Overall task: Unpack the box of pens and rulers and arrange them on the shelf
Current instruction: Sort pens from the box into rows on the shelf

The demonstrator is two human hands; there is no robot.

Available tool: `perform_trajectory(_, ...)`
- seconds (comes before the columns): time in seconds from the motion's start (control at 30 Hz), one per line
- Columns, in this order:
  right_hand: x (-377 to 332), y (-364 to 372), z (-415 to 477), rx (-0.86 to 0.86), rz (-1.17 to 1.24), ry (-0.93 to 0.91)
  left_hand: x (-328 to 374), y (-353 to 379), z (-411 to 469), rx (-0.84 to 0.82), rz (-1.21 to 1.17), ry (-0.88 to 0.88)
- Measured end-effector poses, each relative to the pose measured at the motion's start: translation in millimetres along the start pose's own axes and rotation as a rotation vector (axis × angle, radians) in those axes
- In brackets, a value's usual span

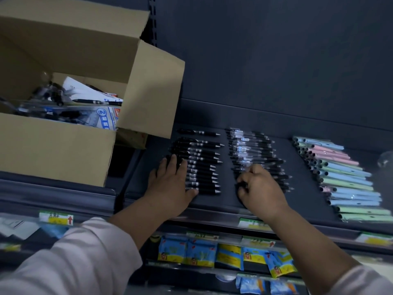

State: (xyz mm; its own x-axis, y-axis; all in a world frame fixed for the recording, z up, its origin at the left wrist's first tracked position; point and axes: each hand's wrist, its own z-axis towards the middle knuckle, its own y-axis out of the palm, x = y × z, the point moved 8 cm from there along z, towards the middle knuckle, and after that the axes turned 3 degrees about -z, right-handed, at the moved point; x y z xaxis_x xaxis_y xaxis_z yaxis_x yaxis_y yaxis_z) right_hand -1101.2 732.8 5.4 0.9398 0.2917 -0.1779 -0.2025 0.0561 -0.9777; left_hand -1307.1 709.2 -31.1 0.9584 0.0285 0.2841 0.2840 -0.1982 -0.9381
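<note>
An open cardboard box (63, 145) stands at the left on the dark shelf (225, 199); inside lie loose pens and packs of geometry rulers (104, 118). A row of black pens (200, 165) lies on the shelf, and my left hand (172, 184) rests flat on its left ends with straight fingers. To the right lies a row of clear-wrapped black pens (253, 150). My right hand (259, 186) has its fingers curled round the near pens of that row. Pastel pens (344, 177) line the far right.
The box's right flap (153, 92) hangs out over the shelf's left end. Price labels (56, 218) run along the shelf's front edge. Blue and yellow packets (202, 254) hang on the lower shelves. The dark back panel (276, 60) rises behind the shelf.
</note>
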Motion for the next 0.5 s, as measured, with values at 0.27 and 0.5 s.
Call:
perform_trajectory(0.27, -48.4, -64.9, 12.3, 0.23, 0.17, -0.091, 49.4, -71.4, -32.4, 0.255, 0.025, 0.337)
perform_trajectory(0.5, -134.7, -148.6, 29.9, 0.433, 0.123, -0.256, 41.8, -191.7, -78.0, 0.686, 0.185, 0.445)
